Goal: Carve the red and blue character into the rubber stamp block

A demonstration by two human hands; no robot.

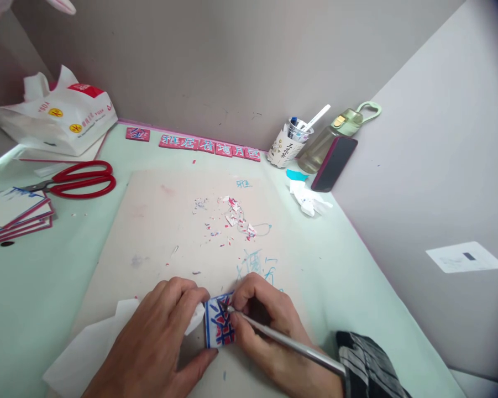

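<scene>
A small rectangular tile (214, 326) with a blue border, white ground, and blue and red character strokes lies on the beige board (157, 221). My left hand (157, 326) is closed at its left side, with forefinger near the top corner and thumb at the bottom corner. White tissue paper (95, 342) lies beneath that hand, and a bit of it shows by the fingertips. My right hand (269, 320) grips a silver craft knife (290, 342) like a pen. The blade tip rests on or just over the tile's upper part; contact is hard to tell. My right fingers cover the tile's right side.
Red and white shavings (234, 213) litter the board. Red-handled scissors (83, 179) and stacked cards (19, 213) sit left, below a plastic bag (62, 116). Carved red tiles (209, 145) line the back wall. A pen cup (288, 143), bottle (325, 141), phone (335, 164) and crumpled tissue (309, 199) stand right.
</scene>
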